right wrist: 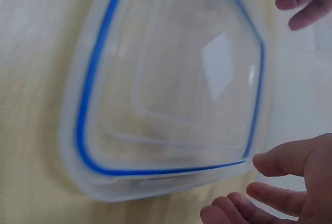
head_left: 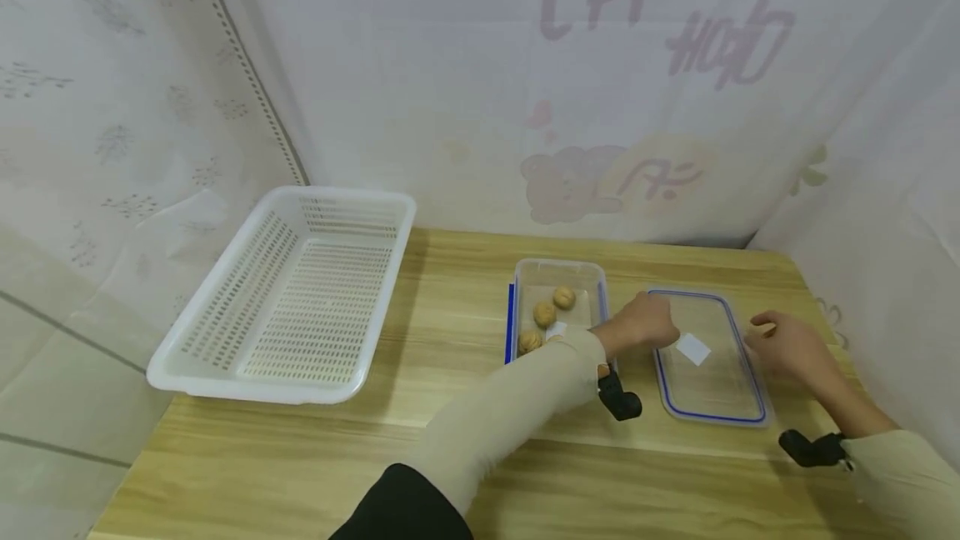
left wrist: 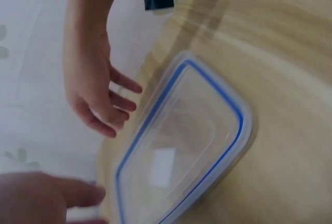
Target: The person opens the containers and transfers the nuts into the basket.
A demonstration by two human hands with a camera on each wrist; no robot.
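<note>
Toward the right edge of the wooden table (head_left: 315,473), lying flat between two bare hands: clear plastic lid (head_left: 716,390) with a blue sealing ring, and on it a white rectangular patch (head_left: 693,348). At the lid's left side, close to its far left corner: left hand (head_left: 641,322), back turned upward, fingertips pointing down out of the head camera's sight, yet slightly spread and fairly straight in the right wrist view. Along the lid's right side, between it and the table's right edge: right hand (head_left: 791,348), thumb held apart from loosely bent, spread fingers, thumb tip right by a corner of the lid; cannot tell whether touching or just short of it. On both forearms, cream sleeves (head_left: 517,415), and at each wrist a black mount (head_left: 619,397). Left of the lid, nearer the table's back edge: open rectangular clear plastic container (head_left: 558,264) with a blue strip along its left side; inside, three walnuts (head_left: 545,314) in a slanting row from back right to front left, beside a small white piece (head_left: 557,330), with the front part hidden behind the left sleeve. Across the table's back left corner, reaching its left edge: white slotted plastic basket (head_left: 285,390), upright. Behind the back edge, pale cloth (head_left: 435,107) with a faint bear print and lettering.
</note>
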